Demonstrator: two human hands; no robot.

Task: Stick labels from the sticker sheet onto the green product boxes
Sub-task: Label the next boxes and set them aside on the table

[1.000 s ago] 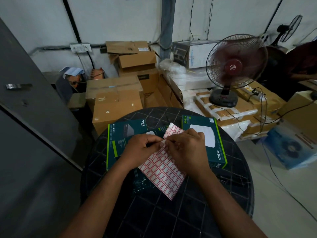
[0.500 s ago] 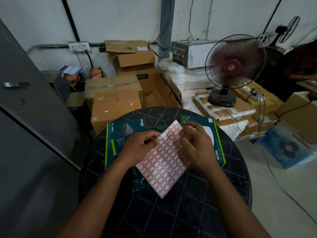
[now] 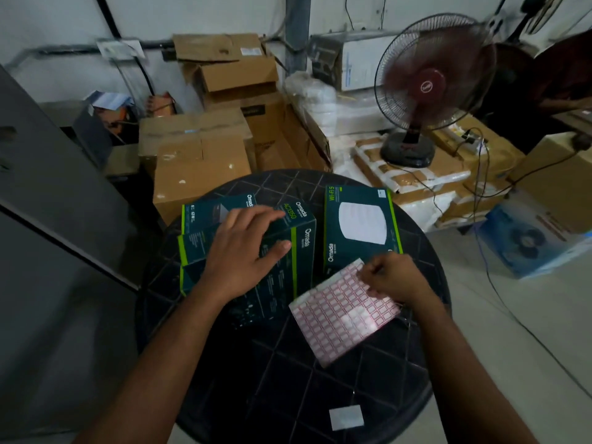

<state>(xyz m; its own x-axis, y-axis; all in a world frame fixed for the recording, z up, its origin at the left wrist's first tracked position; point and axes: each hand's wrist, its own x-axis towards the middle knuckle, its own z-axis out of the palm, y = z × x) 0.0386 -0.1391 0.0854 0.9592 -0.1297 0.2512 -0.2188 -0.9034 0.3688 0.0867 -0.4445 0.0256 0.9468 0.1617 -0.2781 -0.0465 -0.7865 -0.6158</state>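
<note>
The flat paper sticker sheet of red-bordered white labels [image 3: 344,310] lies on the round black lattice-topped table [image 3: 288,379], pinched at its far edge by the right hand [image 3: 395,278]. The left hand [image 3: 243,251], fingers straight, presses the stacked dark green cardboard boxes [image 3: 298,248]; a maroon fan [image 3: 429,88] stands beyond.

Both bare forearms reach forward, the left hand [image 3: 243,251] lying flat with fingers spread and straight, the right hand [image 3: 392,278] curled, its fingertips [image 3: 365,273] pinched together.
</note>
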